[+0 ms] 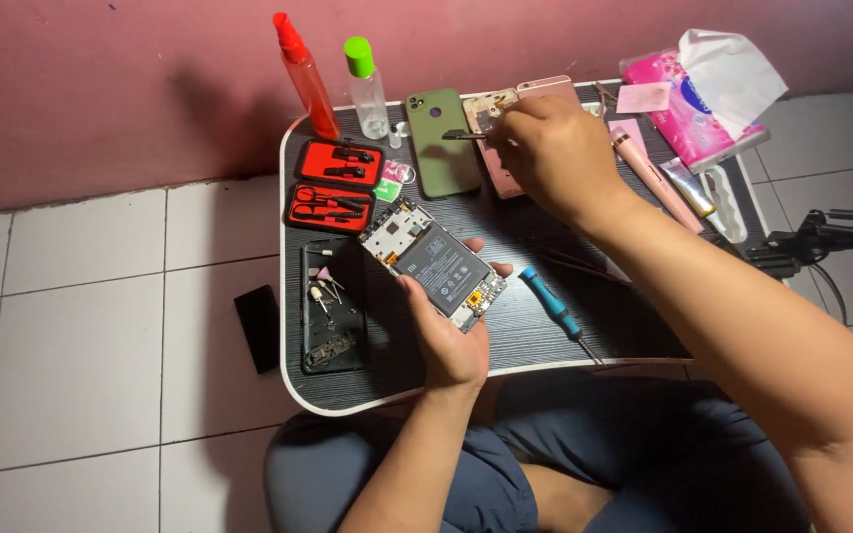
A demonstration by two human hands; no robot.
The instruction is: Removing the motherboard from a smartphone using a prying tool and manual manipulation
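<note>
White floor tiles and a dark pink wall frame a small black lap table with a white rim, set over the knees of a seated person in blue shorts. Head view: the left hand grips an opened phone from below, thumb on its near edge, the battery and circuit board facing up, just above the table's middle. Beyond that phone, at the table's far edge, the right hand is closed in a pinch on dark tweezers, their tips pointing left over a pink phone body. A green phone case lies just left of the pink one. Left of the held phone sit a red case of small tools and a black phone frame holding loose parts. A blue-handled screwdriver lies just right of the held phone. 2 bottles, 1 orange-red and 1 clear with a green cap, stand at the far left corner. A pink tissue pack rests at the far right corner.
</note>
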